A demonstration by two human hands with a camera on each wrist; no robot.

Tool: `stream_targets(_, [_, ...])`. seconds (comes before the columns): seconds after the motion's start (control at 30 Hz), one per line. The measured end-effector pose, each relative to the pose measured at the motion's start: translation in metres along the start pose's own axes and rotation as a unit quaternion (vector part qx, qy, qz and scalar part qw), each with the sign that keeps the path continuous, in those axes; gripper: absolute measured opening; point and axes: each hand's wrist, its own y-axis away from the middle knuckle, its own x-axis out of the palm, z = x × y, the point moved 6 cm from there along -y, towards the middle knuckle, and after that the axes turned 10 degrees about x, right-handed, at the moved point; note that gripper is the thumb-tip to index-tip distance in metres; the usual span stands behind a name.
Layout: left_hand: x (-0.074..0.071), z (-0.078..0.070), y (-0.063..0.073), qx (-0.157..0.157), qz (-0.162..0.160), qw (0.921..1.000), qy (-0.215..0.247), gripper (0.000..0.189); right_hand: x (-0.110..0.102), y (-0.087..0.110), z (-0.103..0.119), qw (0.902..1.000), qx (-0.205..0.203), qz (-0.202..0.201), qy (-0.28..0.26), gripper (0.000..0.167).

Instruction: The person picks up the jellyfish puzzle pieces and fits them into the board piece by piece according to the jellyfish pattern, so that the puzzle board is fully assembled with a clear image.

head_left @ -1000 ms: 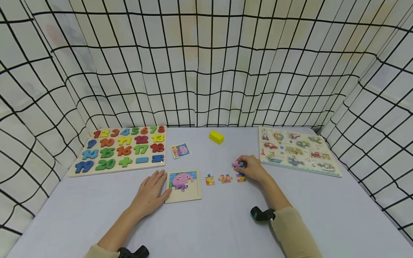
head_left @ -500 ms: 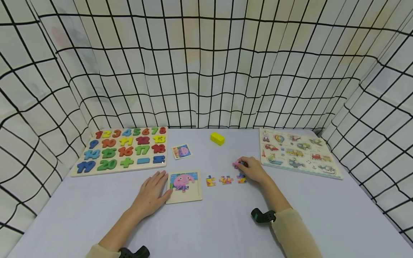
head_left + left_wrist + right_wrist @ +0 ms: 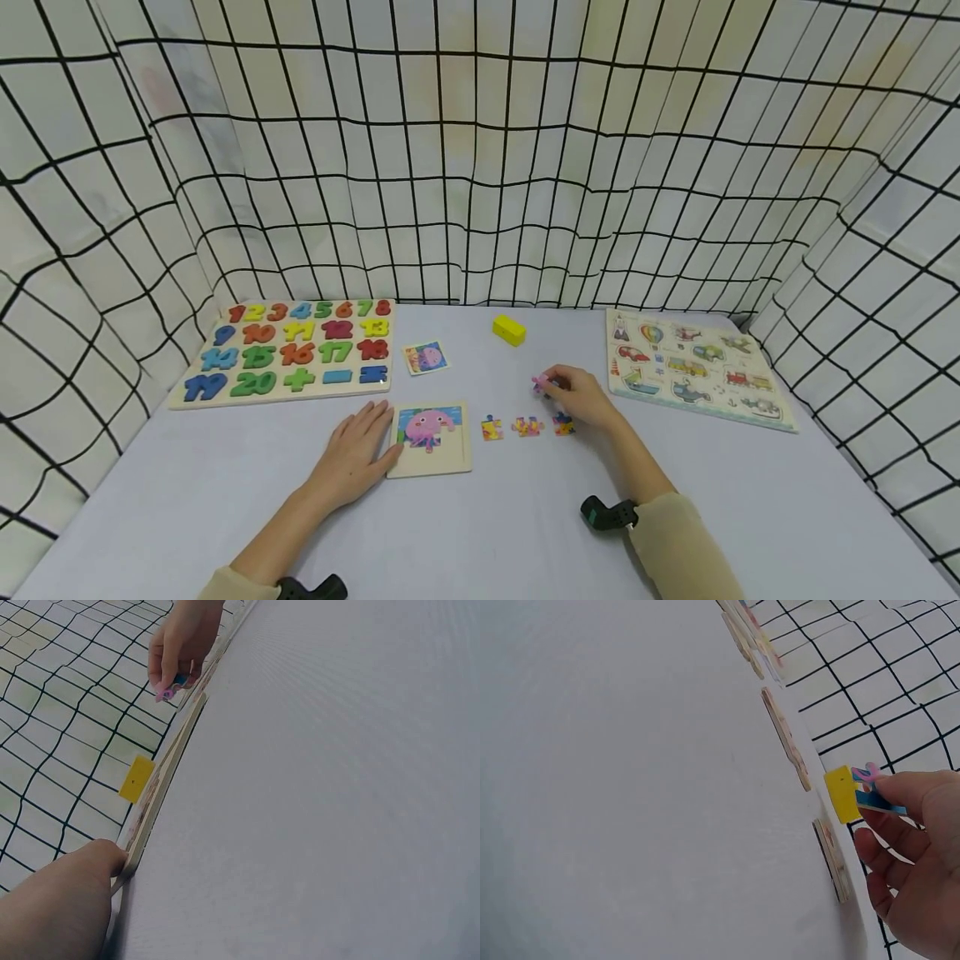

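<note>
My left hand [image 3: 348, 458] lies flat on the table, its thumb against the left edge of a small wooden puzzle tray [image 3: 444, 467]. The tray shows a partly assembled pink octopus picture, with bare wood at its lower part and right side. To the right, my right hand [image 3: 583, 396] pinches a pink and blue jigsaw piece [image 3: 879, 801] between thumb and fingers, held above the table. Below it lie three loose jigsaw pieces in a row: a left one [image 3: 491, 429], a middle one [image 3: 528, 427] and a right one [image 3: 563, 424] nearest that hand.
A number puzzle board [image 3: 307, 392] stands at the back left, a vehicle puzzle board [image 3: 720, 408] at the back right. Between them lie a small picture card [image 3: 426, 357] and a yellow block [image 3: 509, 330]. Black-grid netting [image 3: 480, 150] encloses the table's back and sides.
My right hand, still pinching the jigsaw piece, has shifted slightly left and lifted it away from the right loose piece. The left hand keeps its place at the tray; the head view has tilted slightly.
</note>
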Motion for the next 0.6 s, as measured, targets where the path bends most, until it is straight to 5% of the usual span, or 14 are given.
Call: stream_targets(0.6, [-0.001, -0.001, 0.000, 0.001, -0.001, 1.0000, -0.002, 0.060, 0.022, -0.005, 0.033, 0.9990, -0.029, 0.033, -0.010, 0.015])
